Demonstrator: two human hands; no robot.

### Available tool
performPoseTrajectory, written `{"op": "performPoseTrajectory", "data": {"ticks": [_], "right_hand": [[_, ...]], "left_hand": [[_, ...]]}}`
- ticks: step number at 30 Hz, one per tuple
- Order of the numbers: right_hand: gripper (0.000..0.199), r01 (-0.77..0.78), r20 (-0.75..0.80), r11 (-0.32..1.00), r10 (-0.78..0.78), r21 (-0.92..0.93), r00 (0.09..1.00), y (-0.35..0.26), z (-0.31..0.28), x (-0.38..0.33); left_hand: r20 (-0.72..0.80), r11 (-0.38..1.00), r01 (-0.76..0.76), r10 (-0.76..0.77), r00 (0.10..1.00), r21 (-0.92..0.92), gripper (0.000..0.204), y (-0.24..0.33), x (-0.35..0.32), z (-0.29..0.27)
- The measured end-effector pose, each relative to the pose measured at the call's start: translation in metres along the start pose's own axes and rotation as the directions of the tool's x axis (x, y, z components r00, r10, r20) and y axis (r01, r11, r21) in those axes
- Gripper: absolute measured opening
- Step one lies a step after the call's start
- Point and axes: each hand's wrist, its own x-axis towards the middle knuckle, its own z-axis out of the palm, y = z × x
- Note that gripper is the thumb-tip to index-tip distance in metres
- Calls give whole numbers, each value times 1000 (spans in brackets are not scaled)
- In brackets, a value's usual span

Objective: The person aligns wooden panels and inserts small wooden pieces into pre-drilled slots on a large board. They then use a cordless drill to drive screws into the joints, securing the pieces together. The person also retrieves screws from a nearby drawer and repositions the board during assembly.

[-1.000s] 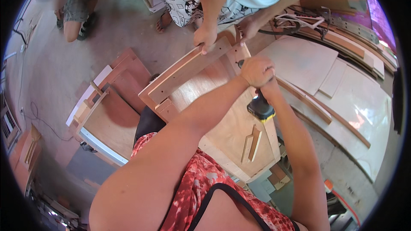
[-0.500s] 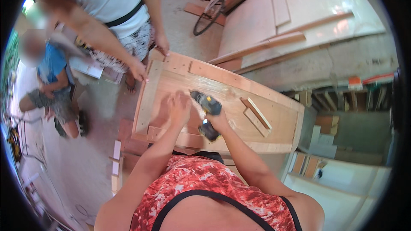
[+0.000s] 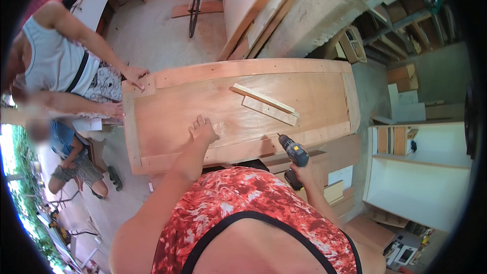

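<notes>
Before me lies a framed wooden panel (image 3: pixel 177 114), its pale strips running round the border of a plywood face. My left hand (image 3: pixel 204 130) rests on the plywood with its fingers spread, holding nothing. In my right hand (image 3: pixel 303 172) is a black cordless drill (image 3: pixel 294 152) with a yellow patch, gripped by its handle. The drill's bit points away from me, over the panel's near edge at the right. Two loose wooden strips, a pale one (image 3: pixel 264 99) and a flatter one (image 3: pixel 269 110), lie side by side near the panel's middle.
At the left end a person (image 3: pixel 61 61) in a white tank top has both hands on the panel. Farther left another person (image 3: pixel 76 162) in blue sits low. Boards (image 3: pixel 264 10) lean behind; a white cabinet (image 3: pixel 421 182) stands right. A bicycle (image 3: pixel 195 5) is at the back.
The panel now lies straighter across my view. My right hand has carried the drill rightward to the near edge, away from my left hand. The person in white appears farther left.
</notes>
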Motion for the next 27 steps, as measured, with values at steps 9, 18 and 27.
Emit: {"op": "performPoseTrajectory", "data": {"ticks": [9,18,27], "right_hand": [[72,-418,-203,908,405,-24,892,138,-77,-105],[61,-666,-330,740,654,91,681,236,-46,-210],[46,-718,-212,620,784,317,583,261,-58,-203]], "left_hand": [[-17,995,-31,32,999,100,103,-7,15,20],[-384,960,-281,254,888,-15,83,81,4,-18],[-156,650,-544,706,691,530,103,254,8,-27]]}}
